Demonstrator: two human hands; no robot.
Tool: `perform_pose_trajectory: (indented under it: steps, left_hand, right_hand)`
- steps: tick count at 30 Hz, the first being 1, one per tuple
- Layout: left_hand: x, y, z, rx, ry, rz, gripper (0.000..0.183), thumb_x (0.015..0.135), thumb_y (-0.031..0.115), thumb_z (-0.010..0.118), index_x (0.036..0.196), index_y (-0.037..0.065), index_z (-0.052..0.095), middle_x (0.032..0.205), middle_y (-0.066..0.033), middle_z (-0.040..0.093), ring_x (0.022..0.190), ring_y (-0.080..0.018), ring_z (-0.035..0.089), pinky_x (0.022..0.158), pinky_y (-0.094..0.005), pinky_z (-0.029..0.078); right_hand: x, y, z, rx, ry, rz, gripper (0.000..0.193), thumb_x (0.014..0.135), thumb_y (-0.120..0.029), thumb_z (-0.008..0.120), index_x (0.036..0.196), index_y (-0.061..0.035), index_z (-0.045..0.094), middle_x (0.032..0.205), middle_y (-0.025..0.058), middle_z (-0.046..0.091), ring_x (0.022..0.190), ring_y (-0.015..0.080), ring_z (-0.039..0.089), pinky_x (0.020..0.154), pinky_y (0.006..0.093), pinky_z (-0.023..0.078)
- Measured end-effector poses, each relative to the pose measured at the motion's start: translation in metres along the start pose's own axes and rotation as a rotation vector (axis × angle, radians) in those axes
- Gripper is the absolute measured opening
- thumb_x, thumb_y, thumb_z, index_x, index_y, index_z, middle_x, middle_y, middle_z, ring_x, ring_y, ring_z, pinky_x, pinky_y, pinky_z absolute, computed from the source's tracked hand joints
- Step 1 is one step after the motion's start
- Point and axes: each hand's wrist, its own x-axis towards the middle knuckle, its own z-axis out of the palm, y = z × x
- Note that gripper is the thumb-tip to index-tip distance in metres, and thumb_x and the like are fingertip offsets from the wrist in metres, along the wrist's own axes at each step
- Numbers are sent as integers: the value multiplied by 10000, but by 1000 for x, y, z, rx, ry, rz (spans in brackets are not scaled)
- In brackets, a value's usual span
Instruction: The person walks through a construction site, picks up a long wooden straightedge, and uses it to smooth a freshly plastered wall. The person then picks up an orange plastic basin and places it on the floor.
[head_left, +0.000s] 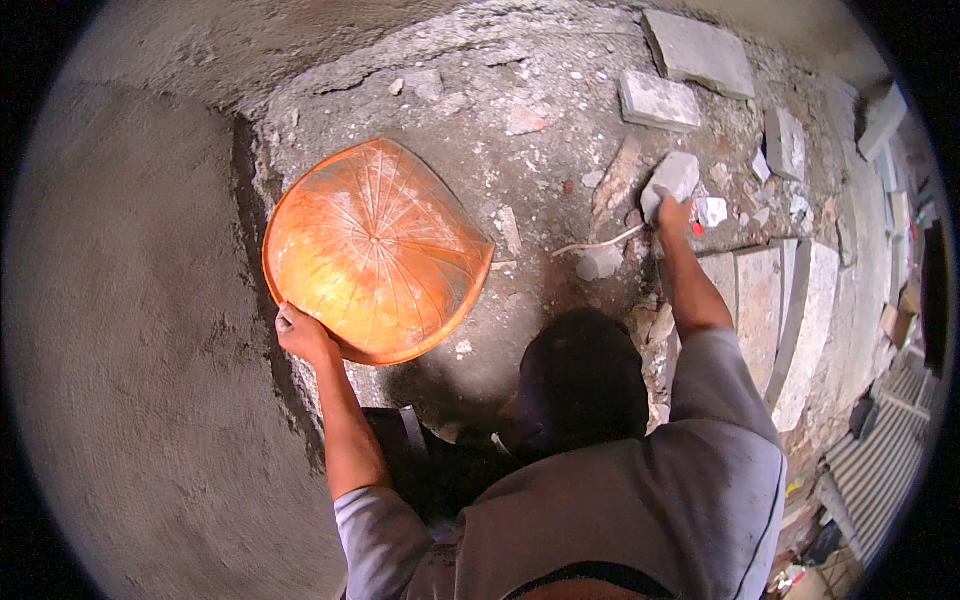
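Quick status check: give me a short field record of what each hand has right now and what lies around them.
left hand: left hand grips the rim of the orange pan
right hand: right hand is closed on a grey stone chunk
pan: shallow, ribbed, dusted with pale residue, tilted on the rubble
ground: rubble floor strewn with broken pieces
left side: rough plastered wall
right side: row of grey blocks

Orange plastic basin (375, 250) tipped on edge against rough plastered wall (130, 330), left hand (303, 335) gripping its lower rim, right hand (672, 208) closed on grey stone chunk (672, 178), rubble-strewn floor (540, 90), loose paving slabs (658, 100), thin stick (600, 243) near stone.
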Motion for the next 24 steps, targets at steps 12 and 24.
perform_pose_trajectory:
  steps: [12, 24]
  left_hand:
    - [-10, 14, -6, -72, 0, -97, 306, 965, 213, 502, 937, -68, 622, 851, -122, 671, 732, -192, 602, 689, -341, 474]
    - [4, -44, -38, 73, -1, -197, 347, 951, 272, 527, 1069, -35, 639, 971, -175, 684, 822, -280, 645, 752, -402, 483]
  right_hand:
    - [-204, -155, 12, 288, -153, -323, 872, 852, -287, 681, 1465, 67, 171, 1423, 265, 375, 1297, 351, 396, 1102, 413, 282]
    - [-218, -195, 19, 600, -1195, 94, 556, 810, -180, 675, 1309, -17, 492, 981, 139, 690, 779, 221, 691, 644, 349, 545]
